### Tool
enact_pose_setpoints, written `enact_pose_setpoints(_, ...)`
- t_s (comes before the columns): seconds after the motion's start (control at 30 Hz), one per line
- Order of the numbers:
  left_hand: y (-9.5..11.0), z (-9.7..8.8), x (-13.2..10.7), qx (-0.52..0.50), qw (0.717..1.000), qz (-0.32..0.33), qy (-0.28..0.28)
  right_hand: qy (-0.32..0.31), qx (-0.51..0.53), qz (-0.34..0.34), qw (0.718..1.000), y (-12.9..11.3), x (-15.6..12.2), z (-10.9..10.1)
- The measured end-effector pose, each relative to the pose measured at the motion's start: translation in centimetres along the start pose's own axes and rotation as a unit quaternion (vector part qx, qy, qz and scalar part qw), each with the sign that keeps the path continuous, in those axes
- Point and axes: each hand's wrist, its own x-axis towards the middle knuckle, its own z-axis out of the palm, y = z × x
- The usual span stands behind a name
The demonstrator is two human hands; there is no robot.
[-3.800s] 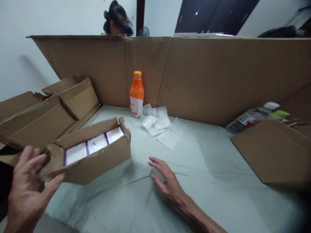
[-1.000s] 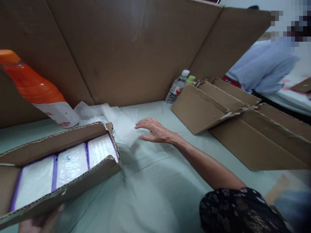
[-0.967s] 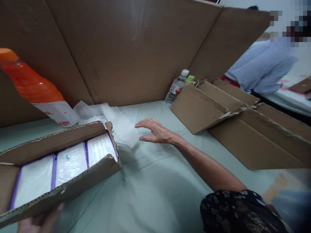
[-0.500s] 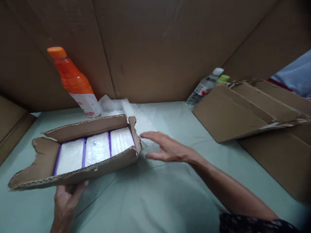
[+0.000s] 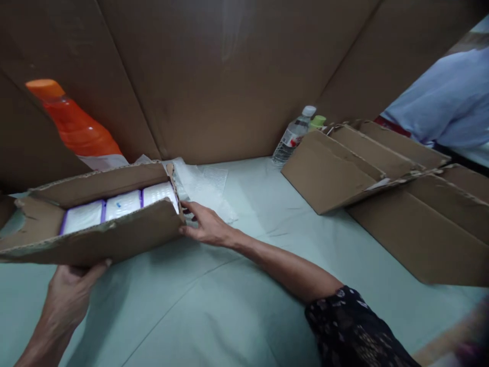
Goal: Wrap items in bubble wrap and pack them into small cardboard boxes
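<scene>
An open torn cardboard box (image 5: 114, 239) is lifted above the pale green table (image 5: 237, 306); it holds three white packs with purple edges (image 5: 118, 204). My left hand (image 5: 71, 293) grips it from below at the near side, thumb on the front wall. My right hand (image 5: 204, 227) is at its right end, fingers curled against the end wall. Sheets of bubble wrap (image 5: 206, 188) lie just behind my right hand.
An orange bottle (image 5: 74, 130) stands behind the box, against a tall cardboard wall (image 5: 237, 76). A water bottle (image 5: 292, 137) and a green-capped one (image 5: 317, 121) stand by flattened cardboard boxes (image 5: 382, 178) at right. A person in a light blue shirt (image 5: 443, 102) is beyond.
My right hand has moved left from over the bubble wrap to the box's right end and closed on it. The box has risen and tilted with my left hand.
</scene>
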Motion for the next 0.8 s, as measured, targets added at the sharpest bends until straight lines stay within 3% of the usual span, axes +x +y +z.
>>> enact_pose_setpoints(0.1, -0.7, 0.7, 0.2, -0.056, 0.997, -0.047, -0.005, 0.008, 0.017, -0.041, 0.999, 2.0, 0.0, -2.4)
enact_pose_setpoints(0.23, -3.2, 0.3, -1.5, -0.083, 0.992, -0.088, 0.02, 0.049, -0.111, -0.04, 0.992, 3.3, 0.7, -5.4)
enact_pose_setpoints(0.3, -4.3, 0.3, -2.6, -0.096, 0.991, -0.08, 0.038, 0.041, -0.192, -0.027, 0.98, 3.4, 2.3, -5.1)
enact_pose_setpoints(0.4, -4.6, 0.9, -4.0, -0.096, 0.991, -0.066, 0.062, 0.024, -0.263, -0.039, 0.964, 3.4, 6.1, -3.0)
enact_pose_setpoints(0.5, -3.7, 1.6, -4.6, -0.086, 0.991, -0.07, 0.076, 0.043, -0.25, -0.031, 0.967, 3.8, 9.6, -2.5)
enact_pose_setpoints(0.6, -3.1, 1.8, -4.8, -0.087, 0.992, -0.059, 0.074, 0.126, -0.197, -0.009, 0.972, 4.5, 10.9, -5.4)
enact_pose_setpoints(0.7, -3.5, 1.7, -4.9, -0.071, 0.994, -0.043, 0.072, 0.202, -0.131, -0.038, 0.97, 4.6, 10.0, -8.3)
enact_pose_setpoints(0.8, -4.1, 1.6, -4.9, -0.051, 0.996, -0.031, 0.071, 0.147, -0.169, -0.068, 0.972, 4.2, 8.9, -7.4)
